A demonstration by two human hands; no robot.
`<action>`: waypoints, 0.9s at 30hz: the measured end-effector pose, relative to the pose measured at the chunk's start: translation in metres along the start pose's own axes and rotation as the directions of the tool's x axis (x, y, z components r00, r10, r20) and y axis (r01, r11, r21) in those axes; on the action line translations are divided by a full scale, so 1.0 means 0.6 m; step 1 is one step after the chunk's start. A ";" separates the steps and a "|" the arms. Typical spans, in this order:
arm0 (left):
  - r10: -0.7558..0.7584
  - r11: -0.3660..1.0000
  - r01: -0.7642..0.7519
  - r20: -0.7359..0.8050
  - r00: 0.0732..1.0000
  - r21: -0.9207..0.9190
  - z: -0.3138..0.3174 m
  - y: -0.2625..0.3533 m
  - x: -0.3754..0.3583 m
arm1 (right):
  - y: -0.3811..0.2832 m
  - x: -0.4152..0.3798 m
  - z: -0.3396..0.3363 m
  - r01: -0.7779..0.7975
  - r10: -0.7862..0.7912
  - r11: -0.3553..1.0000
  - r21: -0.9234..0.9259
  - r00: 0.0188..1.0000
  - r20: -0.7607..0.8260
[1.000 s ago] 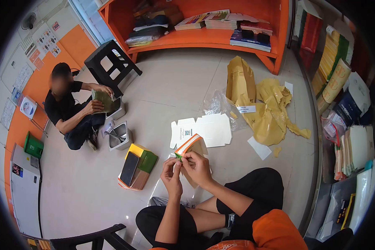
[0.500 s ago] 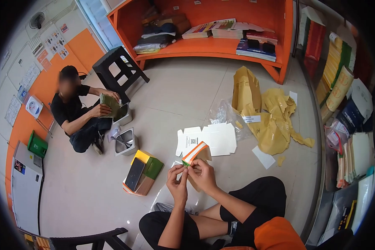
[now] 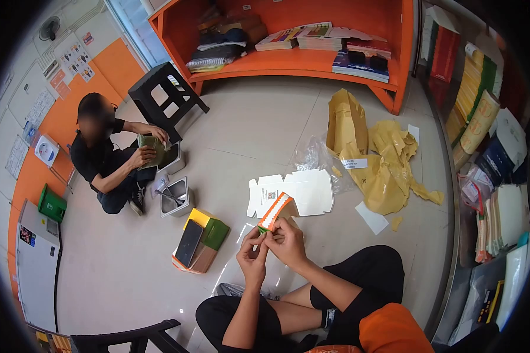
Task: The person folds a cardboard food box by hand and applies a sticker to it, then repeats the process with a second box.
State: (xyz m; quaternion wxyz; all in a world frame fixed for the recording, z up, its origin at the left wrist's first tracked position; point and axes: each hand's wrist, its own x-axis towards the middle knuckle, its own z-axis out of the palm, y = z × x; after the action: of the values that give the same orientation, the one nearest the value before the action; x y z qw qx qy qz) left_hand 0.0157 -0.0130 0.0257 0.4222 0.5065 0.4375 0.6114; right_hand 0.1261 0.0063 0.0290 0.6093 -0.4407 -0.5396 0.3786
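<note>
Up in front of my crossed legs is a partly folded cardboard box (image 3: 277, 210) with an orange rim, a white zigzag pattern and a green end. My left hand (image 3: 252, 257) pinches its lower green corner with closed fingers. Right beside it, my right hand (image 3: 287, 244) is closed on the same end. The fingers hide much of that corner. Just beyond lies a flat white carton blank (image 3: 306, 194) with a printed code. To the left, a dark phone (image 3: 189, 242) rests on yellow, green and orange boxes (image 3: 216, 232).
Across the floor a seated person (image 3: 94, 150) holds a greenish packet (image 3: 149, 148) over metal containers (image 3: 186, 206). Torn brown paper (image 3: 388, 170) and clear plastic (image 3: 315, 159) lie to the right. A black stool (image 3: 165, 94), orange shelf (image 3: 277, 62) and stacked goods (image 3: 494, 229) surround the floor.
The view has shifted slightly. The box in my hands has tilted a little, showing more of its white zigzag side. Both hands keep the same pinch.
</note>
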 end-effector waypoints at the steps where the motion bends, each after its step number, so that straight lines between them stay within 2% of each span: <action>1: 0.010 1.000 -0.010 0.003 1.000 0.014 0.002 -0.001 -0.002 | 0.001 0.000 0.000 0.007 -0.007 1.000 -0.001 1.000 -0.013; 9: 0.050 0.996 -0.050 0.009 0.999 0.069 0.007 -0.001 -0.004 | -0.002 -0.004 0.002 0.015 -0.020 0.996 -0.086 0.998 -0.061; 11: 0.034 0.999 -0.033 -0.015 0.999 0.023 0.008 -0.006 -0.005 | -0.006 -0.005 0.003 0.024 -0.028 0.998 -0.062 0.998 -0.063; 15: 0.073 0.986 -0.068 -0.030 0.997 0.152 0.002 -0.006 0.000 | 0.011 -0.004 0.005 0.029 -0.031 0.998 0.056 0.999 0.025; 17: 0.088 0.984 -0.078 -0.055 0.995 0.161 0.000 -0.008 0.004 | 0.017 -0.007 0.000 -0.034 0.020 0.991 0.126 0.994 0.110; 20: 0.195 0.942 -0.176 -0.042 0.980 0.285 -0.001 -0.007 0.006 | 0.020 -0.004 -0.004 -0.190 0.139 0.947 0.260 0.969 0.204; 21: 0.229 0.911 -0.202 -0.033 0.973 0.360 0.001 -0.004 0.006 | 0.022 -0.003 -0.004 -0.252 0.185 0.918 0.306 0.955 0.233; 23: 0.290 0.829 -0.248 -0.006 0.957 0.502 0.004 0.002 0.006 | 0.027 -0.002 -0.005 -0.263 0.186 0.902 0.343 0.952 0.241; 26: 0.200 0.894 -0.180 -0.006 0.980 0.410 0.000 0.001 0.004 | 0.027 -0.002 -0.002 -0.293 0.214 0.864 0.410 0.950 0.227; 27: 0.154 0.941 -0.136 -0.033 0.987 0.310 -0.001 -0.002 0.006 | 0.023 0.000 -0.002 -0.303 0.227 0.848 0.434 0.949 0.219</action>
State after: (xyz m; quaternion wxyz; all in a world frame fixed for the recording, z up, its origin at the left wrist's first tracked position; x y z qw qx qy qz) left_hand 0.0146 -0.0092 0.0253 0.2796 0.5791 0.5004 0.5797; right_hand 0.1275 0.0105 0.0160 0.5932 -0.3218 -0.4145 0.6106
